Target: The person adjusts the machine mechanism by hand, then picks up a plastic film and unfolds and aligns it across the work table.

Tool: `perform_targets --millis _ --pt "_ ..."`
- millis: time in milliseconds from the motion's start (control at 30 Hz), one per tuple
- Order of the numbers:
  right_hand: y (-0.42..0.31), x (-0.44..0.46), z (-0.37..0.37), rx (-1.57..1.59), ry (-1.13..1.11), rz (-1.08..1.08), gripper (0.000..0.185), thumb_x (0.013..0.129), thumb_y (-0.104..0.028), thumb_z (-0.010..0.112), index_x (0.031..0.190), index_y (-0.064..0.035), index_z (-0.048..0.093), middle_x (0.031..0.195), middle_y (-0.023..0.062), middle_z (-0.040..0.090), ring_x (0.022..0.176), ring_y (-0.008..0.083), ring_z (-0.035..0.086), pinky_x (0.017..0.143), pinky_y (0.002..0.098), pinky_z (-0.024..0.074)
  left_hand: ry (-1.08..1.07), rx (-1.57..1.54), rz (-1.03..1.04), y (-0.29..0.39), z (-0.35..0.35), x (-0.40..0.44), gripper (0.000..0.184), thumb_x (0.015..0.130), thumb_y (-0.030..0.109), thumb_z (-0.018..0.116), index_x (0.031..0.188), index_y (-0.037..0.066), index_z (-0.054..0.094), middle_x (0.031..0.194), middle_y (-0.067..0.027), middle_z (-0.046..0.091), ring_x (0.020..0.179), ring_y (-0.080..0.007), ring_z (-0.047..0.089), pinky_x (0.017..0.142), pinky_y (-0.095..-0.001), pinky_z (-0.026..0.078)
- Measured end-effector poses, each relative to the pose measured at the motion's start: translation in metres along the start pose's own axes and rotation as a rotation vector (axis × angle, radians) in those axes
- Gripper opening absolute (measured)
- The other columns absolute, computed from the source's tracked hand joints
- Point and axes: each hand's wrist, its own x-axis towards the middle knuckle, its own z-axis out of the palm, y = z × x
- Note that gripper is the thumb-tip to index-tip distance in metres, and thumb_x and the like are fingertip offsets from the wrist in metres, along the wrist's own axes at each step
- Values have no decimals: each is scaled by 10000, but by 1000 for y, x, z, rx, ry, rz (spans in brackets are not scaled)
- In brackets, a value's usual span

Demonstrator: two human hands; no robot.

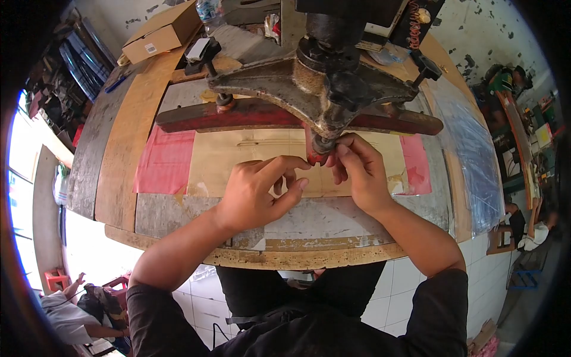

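A dark metal press head [309,83] with spreading arms stands over the table, a long red bar [262,116] beneath it. Under the bar lies a tan sheet [220,160] with pink pieces [166,160] at its ends. Just left of the red tip [316,158] at the head's front is my left hand [256,189], thumb and fingers apart, nothing visible between them. My right hand [364,172] is at the tip's right side, fingers bent against the metal fitting; whatever they pinch is hidden.
A cardboard box [160,33] and a plastic bottle [208,13] are at the back left. Clear plastic sheeting [473,160] covers the table's right side. One person [77,315] is at the lower left, another [535,232] at the far right.
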Motion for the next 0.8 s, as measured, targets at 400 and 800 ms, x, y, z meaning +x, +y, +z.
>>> perform_targets --millis 400,800 --pt "-3 0 1 -3 65 29 205 1107 -206 587 1074 -13 649 909 23 648 693 59 539 610 231 447 -17 6 23 -1 0 0 269 880 -9 758 1141 15 695 764 -49 698 622 -141 675 585 -282 556" --pt "4 -1 4 -91 130 -81 158 1080 -149 623 1114 3 649 931 34 703 691 60 585 605 242 484 8 25 7 -2 3 -1 271 888 116 779 1149 90 712 723 -8 691 592 -156 669 557 -313 536"
